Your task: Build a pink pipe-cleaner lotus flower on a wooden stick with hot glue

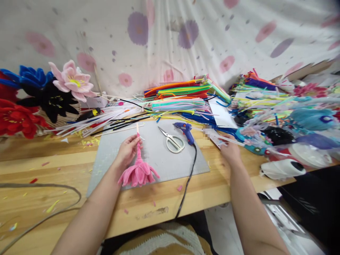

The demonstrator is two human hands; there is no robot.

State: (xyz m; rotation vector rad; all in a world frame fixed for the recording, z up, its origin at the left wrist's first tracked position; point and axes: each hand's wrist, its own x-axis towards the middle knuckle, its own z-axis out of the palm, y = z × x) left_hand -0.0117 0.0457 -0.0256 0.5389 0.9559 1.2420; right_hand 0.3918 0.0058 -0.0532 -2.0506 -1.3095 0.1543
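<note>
My left hand [129, 148] pinches the wrapped stem of a pink pipe-cleaner flower [139, 173], which hangs head-down over the grey cutting mat [156, 163]. A pale stick end [137, 128] pokes up above the fingers. On the right, my right hand [230, 150] is closed at the edge of a flat, phone-like object [215, 139], partly blurred; its fingers are partly hidden. Between the hands, white-handled scissors [175, 144] lie on the mat with the blades slightly apart. Beside them rests a blue hot glue gun [187, 131].
The glue gun's black cord [189, 182] runs over the table's front edge. Bundles of coloured pipe cleaners [180, 92] line the back. Finished flowers [71, 79] stand at left; a white yarn cone [283, 169] lies at right. A grey cable [53, 185] loops across the left side.
</note>
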